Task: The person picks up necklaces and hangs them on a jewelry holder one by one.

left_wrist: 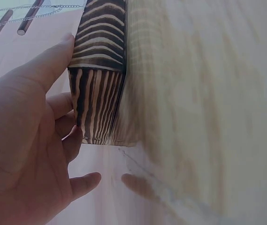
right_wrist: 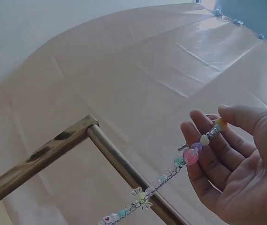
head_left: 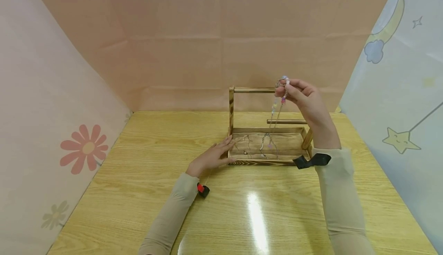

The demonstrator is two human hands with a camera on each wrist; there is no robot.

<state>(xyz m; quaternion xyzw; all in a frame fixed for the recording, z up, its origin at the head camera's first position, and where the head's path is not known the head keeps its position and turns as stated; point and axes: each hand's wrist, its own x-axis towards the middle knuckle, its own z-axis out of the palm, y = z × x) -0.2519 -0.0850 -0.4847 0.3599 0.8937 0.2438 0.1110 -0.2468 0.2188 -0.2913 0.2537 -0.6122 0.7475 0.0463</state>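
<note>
My right hand (head_left: 306, 97) pinches the top of a beaded chain necklace (right_wrist: 191, 156) between thumb and fingertips, raised near the top bar of a wooden jewelry stand (head_left: 231, 109). Pink, purple, yellow and clear beads show in the right wrist view, and a bow-shaped bead (right_wrist: 141, 198) hangs lower down. The chain drops toward the stand's tray (head_left: 264, 163), where more beaded strands (head_left: 270, 145) lie or hang. Against the tray's left end rests my left hand (head_left: 216, 155), its fingers spread and touching the striped wood (left_wrist: 98, 101).
Thin chains (head_left: 246, 147) are in the left part of the tray. A lower crossbar (head_left: 287, 121) crosses behind the necklace. The stand sits on a wood-grain table (head_left: 166, 139), with a pinkish backdrop (head_left: 173, 55) behind and patterned sheets (head_left: 408, 93) at the sides.
</note>
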